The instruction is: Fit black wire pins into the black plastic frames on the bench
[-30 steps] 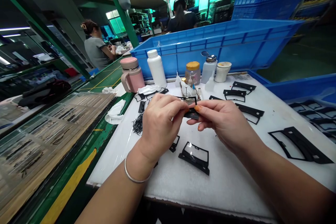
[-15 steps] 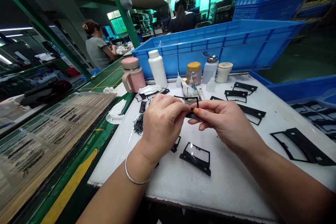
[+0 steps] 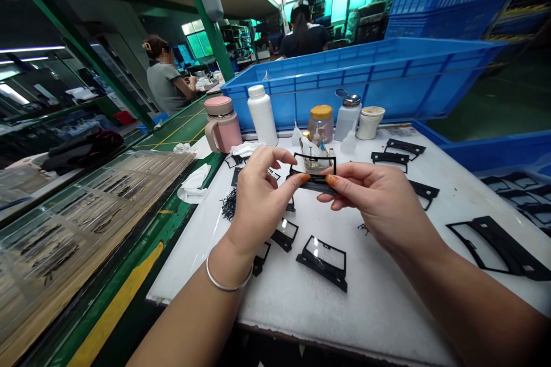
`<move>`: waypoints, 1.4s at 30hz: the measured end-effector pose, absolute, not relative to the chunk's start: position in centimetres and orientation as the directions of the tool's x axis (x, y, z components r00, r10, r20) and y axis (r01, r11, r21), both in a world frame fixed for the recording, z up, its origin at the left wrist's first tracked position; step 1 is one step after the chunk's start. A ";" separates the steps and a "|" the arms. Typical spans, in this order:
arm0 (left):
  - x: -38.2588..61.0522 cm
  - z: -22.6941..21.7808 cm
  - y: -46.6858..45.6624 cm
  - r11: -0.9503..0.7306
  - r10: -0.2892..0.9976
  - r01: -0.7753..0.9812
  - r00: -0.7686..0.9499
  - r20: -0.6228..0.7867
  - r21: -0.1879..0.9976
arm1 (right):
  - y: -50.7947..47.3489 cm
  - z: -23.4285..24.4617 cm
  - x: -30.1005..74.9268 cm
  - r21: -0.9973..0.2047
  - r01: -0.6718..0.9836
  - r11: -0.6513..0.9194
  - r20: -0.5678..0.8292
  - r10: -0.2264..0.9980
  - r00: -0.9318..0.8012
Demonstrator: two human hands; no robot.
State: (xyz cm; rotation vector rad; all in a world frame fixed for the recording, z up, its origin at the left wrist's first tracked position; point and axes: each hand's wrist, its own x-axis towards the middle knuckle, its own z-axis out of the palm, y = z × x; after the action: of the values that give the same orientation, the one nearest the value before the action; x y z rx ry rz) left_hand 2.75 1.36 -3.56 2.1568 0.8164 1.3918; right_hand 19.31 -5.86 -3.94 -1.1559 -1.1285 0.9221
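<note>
A small black plastic frame (image 3: 317, 185) with a rectangular opening is held up between my hands above the white work surface (image 3: 379, 309). My right hand (image 3: 381, 198) pinches its right end between thumb and fingers. At its left end, the thumb of my left hand (image 3: 258, 200) presses on the lower bar, and the index finger arches above the left corner. Below lie similar black frames with clear panes, one of them in front (image 3: 322, 264). A heap of thin black strips (image 3: 229, 205) sits left of my left hand. Small black bits (image 3: 364, 229) lie under my right hand.
Behind my hands stand a pink mug (image 3: 222, 126), a white bottle (image 3: 262, 116), a yellow-lidded jar (image 3: 321, 122) and a pump bottle (image 3: 347, 117). A large blue crate (image 3: 387, 77) is beyond them. Compartment trays (image 3: 86, 206) lie at left. Two people sit farther back.
My left hand's fingers have opened out from a tight pinch, the index finger lifting. The frame now faces me more and shows more of its opening. The view has shifted slightly.
</note>
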 end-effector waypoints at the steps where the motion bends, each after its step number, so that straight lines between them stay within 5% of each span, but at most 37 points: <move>1: 2.7 -3.5 1.4 -0.702 0.709 0.205 0.294 0.641 0.682 | -5.8 -4.0 19.4 -0.981 0.005 0.196 0.192 0.958 0.215; 10: -0.5 -1.9 3.8 -0.697 0.717 -0.043 -0.013 0.697 0.716 | -5.6 -5.0 19.6 -0.992 -0.039 0.124 0.106 0.945 0.311; 15: -3.8 -1.0 5.6 -0.652 0.750 -0.152 -0.273 0.602 0.743 | -5.3 -5.4 19.8 -0.996 -0.009 0.089 0.079 0.922 0.379; 20: -5.8 -1.5 5.6 -0.591 0.800 -0.296 -0.337 0.497 0.750 | -4.9 -5.7 20.0 -0.990 -0.015 0.143 0.122 0.889 0.442; 23: -6.2 -1.9 5.3 -0.595 0.798 -0.165 -0.240 0.553 0.787 | -4.9 -5.8 20.0 -0.988 -0.007 0.152 0.132 0.882 0.452; 26: -6.4 -2.0 5.1 -0.578 0.815 0.180 0.092 0.572 0.796 | -5.0 -5.6 19.8 -0.990 0.024 0.136 0.133 0.890 0.436; 30: -6.0 -2.5 5.7 -0.533 0.846 0.763 0.475 0.242 0.365 | -5.4 -5.0 19.2 -0.996 0.058 0.068 0.086 0.899 0.430; 33: -5.1 -3.6 6.9 -0.477 0.879 0.860 0.459 0.133 0.183 | -5.4 -4.8 19.1 -0.993 0.107 0.055 0.094 0.911 0.401; 42: -3.4 -6.3 8.9 -0.404 0.914 0.902 0.395 0.091 0.154 | -5.1 -5.6 19.7 -0.994 0.085 0.073 0.099 0.924 0.369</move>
State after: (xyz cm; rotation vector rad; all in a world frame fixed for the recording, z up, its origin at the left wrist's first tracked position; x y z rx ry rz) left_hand -3.44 8.85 -6.27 2.5558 1.6678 0.2469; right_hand 19.71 -5.06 -5.59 -1.3516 -1.0112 0.8284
